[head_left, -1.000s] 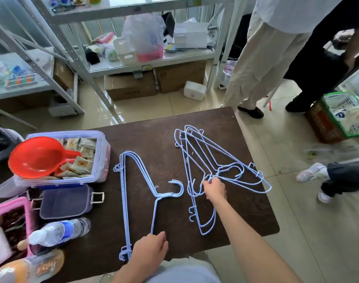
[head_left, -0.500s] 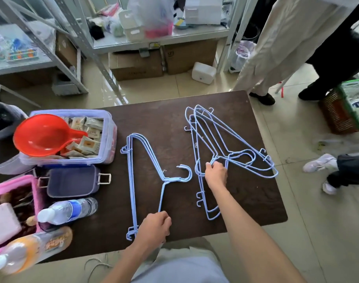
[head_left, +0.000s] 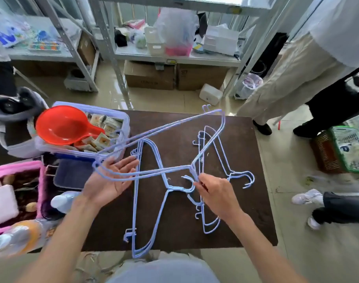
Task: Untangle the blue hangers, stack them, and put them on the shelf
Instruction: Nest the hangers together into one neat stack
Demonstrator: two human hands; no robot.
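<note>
- A stack of blue hangers [head_left: 148, 201] is seen lying flat on the dark table [head_left: 254, 201], its lowest corner overhanging the near edge, its hook curled near the middle of the table.
- The left hand [head_left: 109, 180] is held palm up with fingers spread and straight; the curved end of a lifted pair of hangers [head_left: 160, 146] is carried across the palm.
- The right hand [head_left: 215, 193] is seen from the back, fingertips closed on the neck of the lifted pair, just above the hook of the flat stack.
- The lifted pair is held tilted above the table, its far corner raised over the table's far edge.
- A second group of hangers [head_left: 221, 160] is left lying on the right half of the table, partly under the lifted pair; whether they are hooked together cannot be told.
- At the near left, an orange-capped bottle [head_left: 17, 235], blurred, and a clear water bottle [head_left: 62, 201] are noted beside a pink basket [head_left: 17, 168].
- Farther left, a clear tub [head_left: 121, 123] of packets is topped by a red scoop [head_left: 62, 125].
- Beyond the table, cardboard boxes [head_left: 150, 76] are noted under a metal shelf [head_left: 174, 58] loaded with bags and containers.
- At far right, legs of standing people [head_left: 293, 74] and a green basket [head_left: 350, 148] are recorded.
</note>
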